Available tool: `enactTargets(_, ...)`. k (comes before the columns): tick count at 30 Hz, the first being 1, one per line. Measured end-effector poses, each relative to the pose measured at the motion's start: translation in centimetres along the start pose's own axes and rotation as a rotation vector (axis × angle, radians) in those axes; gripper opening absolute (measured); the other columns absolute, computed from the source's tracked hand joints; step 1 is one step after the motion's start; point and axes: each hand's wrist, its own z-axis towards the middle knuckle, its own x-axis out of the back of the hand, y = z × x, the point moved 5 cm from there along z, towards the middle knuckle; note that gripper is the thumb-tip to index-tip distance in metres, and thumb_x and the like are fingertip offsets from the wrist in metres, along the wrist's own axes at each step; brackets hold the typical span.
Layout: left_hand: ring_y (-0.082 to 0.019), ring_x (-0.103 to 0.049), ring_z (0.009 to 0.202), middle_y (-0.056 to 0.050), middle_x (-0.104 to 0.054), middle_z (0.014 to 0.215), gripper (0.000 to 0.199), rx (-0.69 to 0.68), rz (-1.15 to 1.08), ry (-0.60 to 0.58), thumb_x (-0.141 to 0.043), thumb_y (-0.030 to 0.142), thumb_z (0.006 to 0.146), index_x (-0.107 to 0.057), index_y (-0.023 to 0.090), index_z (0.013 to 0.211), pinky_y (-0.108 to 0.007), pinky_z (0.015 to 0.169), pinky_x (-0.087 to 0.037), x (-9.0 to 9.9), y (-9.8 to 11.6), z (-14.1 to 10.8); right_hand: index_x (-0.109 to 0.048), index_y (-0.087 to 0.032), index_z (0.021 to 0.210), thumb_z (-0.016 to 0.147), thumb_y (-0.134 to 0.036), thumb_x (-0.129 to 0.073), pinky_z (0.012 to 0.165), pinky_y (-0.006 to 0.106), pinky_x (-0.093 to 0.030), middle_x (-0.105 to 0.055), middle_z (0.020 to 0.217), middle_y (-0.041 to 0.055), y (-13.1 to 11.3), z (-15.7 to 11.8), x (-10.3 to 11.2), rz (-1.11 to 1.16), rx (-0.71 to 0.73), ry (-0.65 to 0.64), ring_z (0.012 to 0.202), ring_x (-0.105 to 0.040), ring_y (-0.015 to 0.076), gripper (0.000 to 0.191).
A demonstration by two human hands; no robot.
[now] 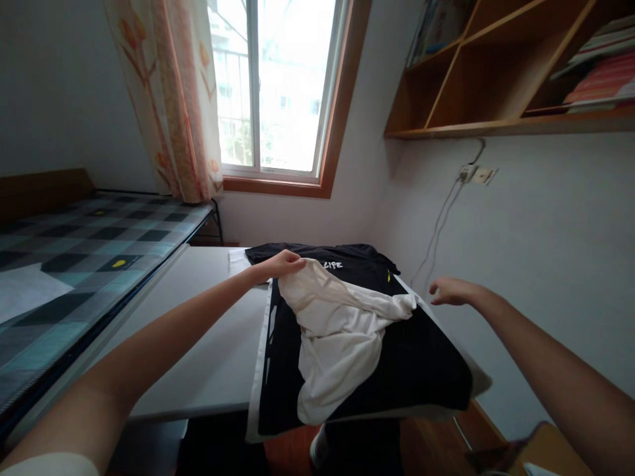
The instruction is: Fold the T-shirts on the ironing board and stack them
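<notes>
So your left hand (286, 263) is reaching forward across the worktop (198, 337), arm nearly straight, thumb and fingers pinching the top left corner of the white garment (342, 330). Your right hand (450, 291) is out past the right edge, apart from the cloth, fingers loosely curled with nothing in them. The white garment lies bunched and wrinkled on a black T-shirt (421, 363) with white lettering near its far end, and there's some white fabric peeking out under that. Over on your left is a bed (124, 244) with a checkered cover, straight ahead a window (282, 86) with a floral curtain (173, 99), and up on the right wall a wooden shelf (501, 79) holding books, with a socket (473, 174) below.
</notes>
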Motion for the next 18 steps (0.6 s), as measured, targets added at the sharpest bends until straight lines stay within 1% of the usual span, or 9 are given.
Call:
enactTargets(2, -0.008, -0.040, 0.050, 0.003, -0.044, 0.055, 0.053, 0.010, 0.004, 0.000, -0.064, 0.067, 0.068, -0.055, 0.015, 0.062, -0.020, 0.045, -0.026, -0.5, -0.7, 0.5, -0.071, -0.020, 0.083, 0.061, -0.044, -0.072, 0.073, 0.039, -0.052, -0.070, 0.081, 0.0091, -2.0, 0.8, -0.5, -0.036, 0.064, -0.014, 0.080, -0.067, 0.0278, 0.033)
enactTargets(4, -0.010, -0.042, 0.053, 0.003, -0.046, 0.058, 0.053, 0.028, -0.012, 0.014, -0.059, 0.068, 0.071, -0.055, 0.016, 0.067, -0.021, 0.047, -0.031, -0.8, -1.5, 0.8, -0.071, -0.021, 0.100, 0.064, -0.047, -0.069, 0.082, 0.035, -0.051, -0.070, 0.101, 0.0093, -5.0, 1.3, -0.9, 0.042, 0.172, -0.006, 0.093, -0.065, 0.0264, 0.044)
enactTargets(6, -0.011, -0.045, 0.056, 0.002, -0.048, 0.062, 0.052, 0.034, -0.009, 0.046, -0.056, 0.068, 0.073, -0.054, 0.016, 0.070, -0.021, 0.049, -0.034, -0.8, -2.1, 0.9, -0.069, -0.021, 0.111, 0.066, -0.051, -0.068, 0.082, 0.032, -0.050, -0.067, 0.109, 0.0095, -7.9, 1.4, -2.1, 0.125, 0.254, -0.096, 0.093, -0.063, 0.0240, 0.054)
enactTargets(8, -0.011, -0.046, 0.059, 0.002, -0.050, 0.063, 0.051, 0.026, 0.013, 0.082, -0.054, 0.068, 0.075, -0.054, 0.016, 0.072, -0.021, 0.051, -0.036, -0.7, -2.3, 0.5, -0.070, -0.020, 0.111, 0.062, -0.055, -0.072, 0.082, 0.032, -0.050, -0.065, 0.111, 0.0103, -10.5, 1.1, -3.6, 0.147, 0.331, -0.166, 0.093, -0.062, 0.0240, 0.060)
enactTargets(9, -0.011, -0.046, 0.060, 0.002, -0.050, 0.064, 0.051, 0.026, 0.022, 0.088, -0.053, 0.067, 0.076, -0.054, 0.016, 0.073, -0.021, 0.052, -0.037, -0.6, -2.3, 0.2, -0.072, -0.020, 0.105, 0.059, -0.055, -0.074, 0.084, 0.032, -0.049, -0.063, 0.110, 0.0108, -11.5, 0.9, -4.2, 0.141, 0.366, -0.168, 0.094, -0.061, 0.0244, 0.057)
enactTargets(11, -0.011, -0.046, 0.058, 0.003, -0.051, 0.063, 0.051, 0.050, 0.034, 0.062, -0.055, 0.067, 0.075, -0.055, 0.017, 0.074, -0.021, 0.051, -0.037, -0.5, -2.2, -0.6, -0.075, -0.019, 0.088, 0.060, -0.054, -0.075, 0.085, 0.033, -0.047, -0.062, 0.105, 0.0109, -13.0, 0.8, -4.8, 0.132, 0.416, -0.128, 0.092, -0.060, 0.0239, 0.045)
enactTargets(13, -0.011, -0.047, 0.058, 0.003, -0.053, 0.064, 0.048, 0.085, 0.047, -0.029, -0.062, 0.064, 0.071, -0.058, 0.017, 0.076, -0.021, 0.051, -0.036, -0.6, -2.1, -1.5, -0.073, -0.018, 0.074, 0.065, -0.056, -0.070, 0.081, 0.032, -0.047, -0.063, 0.093, 0.0094, -13.7, 1.0, -4.6, 0.165, 0.419, -0.072, 0.084, -0.059, 0.0216, 0.038)
enactTargets(16, -0.012, -0.053, 0.062, 0.001, -0.062, 0.071, 0.043, 0.105, 0.082, -0.221, -0.078, 0.050, 0.059, -0.065, 0.016, 0.082, -0.020, 0.054, -0.039, -0.7, -2.0, -2.6, -0.068, -0.018, 0.073, 0.072, -0.063, -0.060, 0.069, 0.029, -0.046, -0.063, 0.077, 0.0053, -13.9, 1.5, -2.7, 0.336, 0.381, 0.024, 0.072, -0.057, 0.0183, 0.046)
enactTargets(18, -0.013, -0.053, 0.061, 0.001, -0.063, 0.067, 0.038, 0.116, 0.137, -0.272, -0.081, 0.040, 0.053, -0.068, 0.015, 0.078, -0.020, 0.054, -0.039, -0.4, -2.4, -2.9, -0.065, -0.018, 0.077, 0.074, -0.066, -0.056, 0.063, 0.028, -0.044, -0.061, 0.070, 0.0027, -13.7, 1.6, -0.8, 0.485, 0.332, 0.150, 0.067, -0.054, 0.0165, 0.049)
